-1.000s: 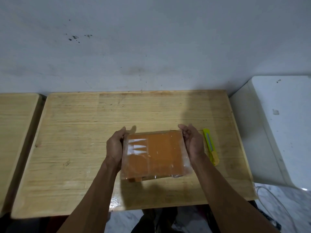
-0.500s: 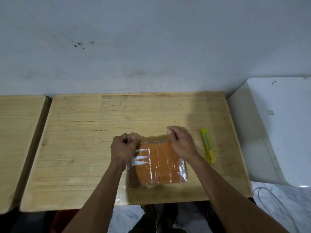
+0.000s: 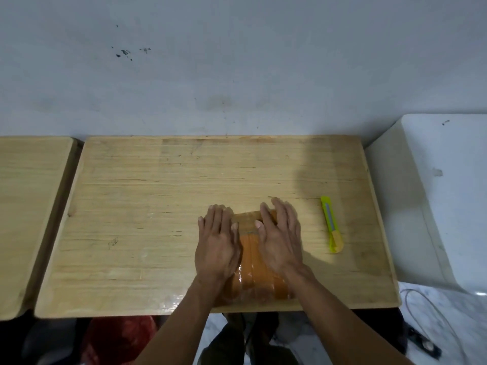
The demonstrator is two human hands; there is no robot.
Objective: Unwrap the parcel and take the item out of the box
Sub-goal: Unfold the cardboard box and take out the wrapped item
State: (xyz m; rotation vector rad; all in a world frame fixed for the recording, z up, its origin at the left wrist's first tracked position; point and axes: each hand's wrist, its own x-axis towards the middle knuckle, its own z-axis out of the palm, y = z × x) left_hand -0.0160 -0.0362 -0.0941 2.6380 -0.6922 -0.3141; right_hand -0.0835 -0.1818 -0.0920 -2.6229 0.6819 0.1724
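Both hands lie flat and spread, gripping nothing: my left hand [image 3: 216,243] and right hand [image 3: 280,239] press side by side on the parcel [image 3: 259,275]. It sits on the desk [image 3: 147,219] near the front edge, its orange box wrapped in clear film and tape. I judge the task barely begun: wrap on, box unopened, item unseen. A yellow cutter [image 3: 331,228] lies untouched just right of my right hand.
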